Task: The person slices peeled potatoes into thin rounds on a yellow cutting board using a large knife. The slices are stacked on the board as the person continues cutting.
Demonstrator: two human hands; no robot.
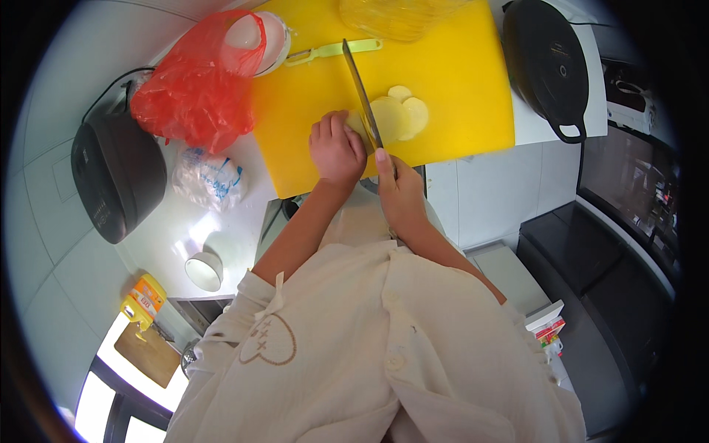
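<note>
My left hand (337,148) presses a peeled, pale yellow vegetable, likely a potato (359,128), onto the yellow cutting board (465,72). The handle of a kitchen knife (359,83) is in my right hand (403,195). Its blade stands on edge against the right side of the potato, pointing away from me. Thin round slices (416,115) overlap just right of the blade. Beyond the knife tip lies a light green peeler (346,50). How deep the blade sits in the potato is hard to tell.
A red plastic bag (194,94) and a white bowl (275,44) stand at the board's left. A clear bag (207,178) and a black appliance (119,171) are further left. A black electric pan (545,66) borders the right side. A translucent yellow bag (401,19) lies at the far edge.
</note>
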